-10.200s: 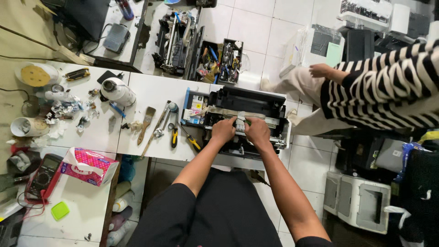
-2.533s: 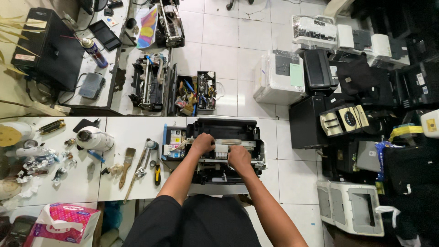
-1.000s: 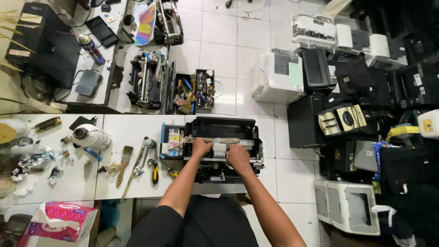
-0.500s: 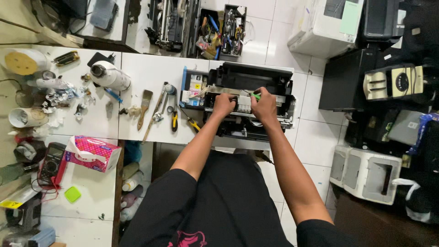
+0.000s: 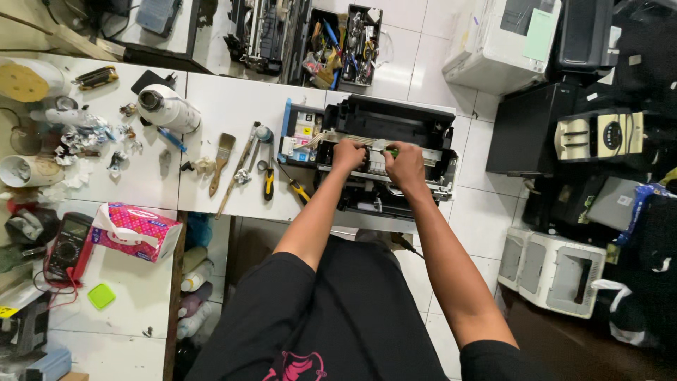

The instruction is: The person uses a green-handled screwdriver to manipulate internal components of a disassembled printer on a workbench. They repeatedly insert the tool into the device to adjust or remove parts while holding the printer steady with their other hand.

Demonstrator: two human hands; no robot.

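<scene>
Seen from overhead, I watch both hands work inside an opened black printer (image 5: 384, 159) that sits at the right end of the white worktop (image 5: 233, 106), its front overhanging the edge. My left hand (image 5: 348, 154) is curled closed on the carriage area at the middle of the machine; my right hand (image 5: 405, 161) is just beside it, closed around what looks like a green-handled tool, though the tip is hidden. The two hands are close together, not touching.

I judge the main risk to be a slip: a tool pressed too hard could scratch the rail or snag the pale flat cable running left toward the ink tank block (image 5: 300, 134). The overhang also means a firm push could shift the printer off the worktop.

As for containers, an open tool tray (image 5: 343, 37) on the tiled floor beyond holds a jumble of screwdrivers and small parts. A pink tissue box (image 5: 134, 229) lies with a sheet pulled up. A white cup (image 5: 27, 171) sits at the left; I cannot tell its contents
</scene>
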